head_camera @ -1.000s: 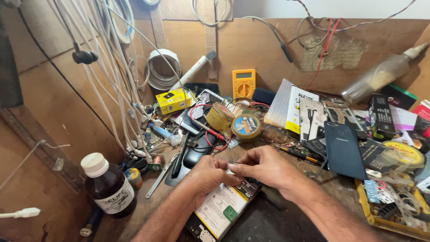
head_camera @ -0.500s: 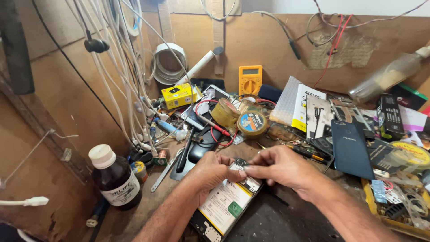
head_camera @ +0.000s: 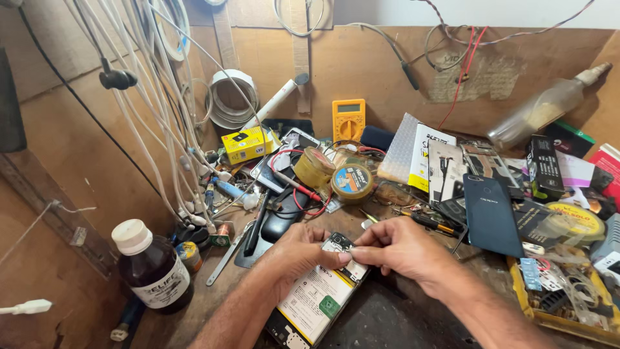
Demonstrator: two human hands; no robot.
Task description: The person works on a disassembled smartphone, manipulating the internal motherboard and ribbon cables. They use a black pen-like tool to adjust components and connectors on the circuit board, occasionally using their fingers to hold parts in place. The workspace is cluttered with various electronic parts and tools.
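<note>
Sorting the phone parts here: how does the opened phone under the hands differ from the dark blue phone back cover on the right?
The opened phone shows its pale battery and circuitry; the dark blue back cover shows a plain glossy shell. Both hands, left and right, touch the phone; the cover lies untouched atop clutter. Both are flat and phone-shaped.

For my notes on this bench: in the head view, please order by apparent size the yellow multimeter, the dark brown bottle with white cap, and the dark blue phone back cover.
1. Dark blue phone back cover
2. Dark brown bottle with white cap, nearly alike and nearer the camera, so unsure
3. Yellow multimeter

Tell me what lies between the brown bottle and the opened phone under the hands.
In the head view, only bare wooden benchtop separates the brown bottle from the opened phone; the left forearm crosses beside it.
</note>
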